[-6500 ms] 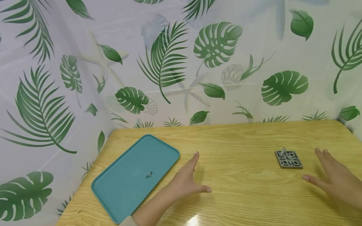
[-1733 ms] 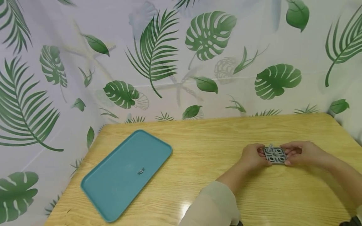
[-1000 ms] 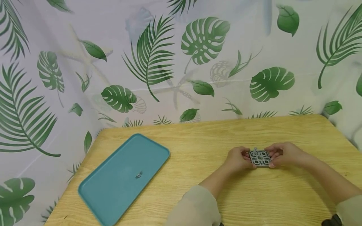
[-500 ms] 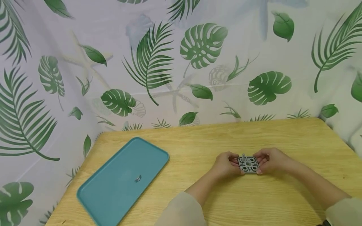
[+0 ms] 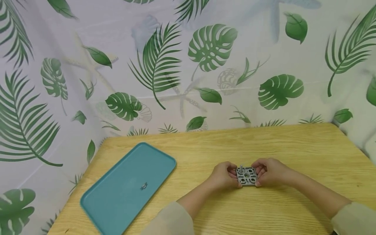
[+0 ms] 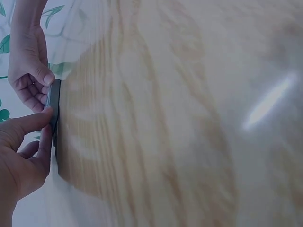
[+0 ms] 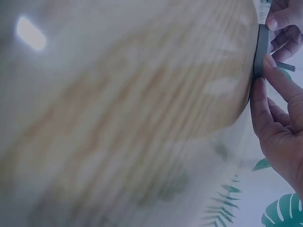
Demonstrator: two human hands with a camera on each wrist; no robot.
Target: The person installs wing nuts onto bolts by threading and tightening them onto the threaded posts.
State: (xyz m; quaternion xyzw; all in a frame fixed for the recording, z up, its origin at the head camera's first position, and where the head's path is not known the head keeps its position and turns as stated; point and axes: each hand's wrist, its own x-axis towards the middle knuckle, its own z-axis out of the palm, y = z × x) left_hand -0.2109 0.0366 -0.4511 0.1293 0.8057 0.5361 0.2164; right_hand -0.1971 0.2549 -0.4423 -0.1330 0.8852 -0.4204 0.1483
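Note:
A square grey plate (image 5: pixel 246 176) with several round holes sits between my two hands, low over the table. A short peg (image 5: pixel 241 168) stands up from its far left corner; the right wrist view shows the same peg (image 7: pixel 286 66) sticking out sideways. My left hand (image 5: pixel 225 176) pinches the plate's left edge between thumb and fingers. On the opposite edge, my right hand (image 5: pixel 272 172) pinches it the same way. Seen edge-on in the left wrist view, the plate (image 6: pixel 54 98) is thin and dark. The fingers partly hide its sides.
To the left lies a teal tray (image 5: pixel 117 195) with a raised rim. On it rests a small metal piece (image 5: pixel 143 186) shaped like a wing nut. The wood-grain table (image 5: pixel 205 147) ends at a leaf-printed curtain (image 5: pixel 176 65) behind and at the left.
Earlier both hands were apart and open, with the plate lying on the right. They have since gripped it from both sides and brought it left and nearer. The metal piece stays on the tray.

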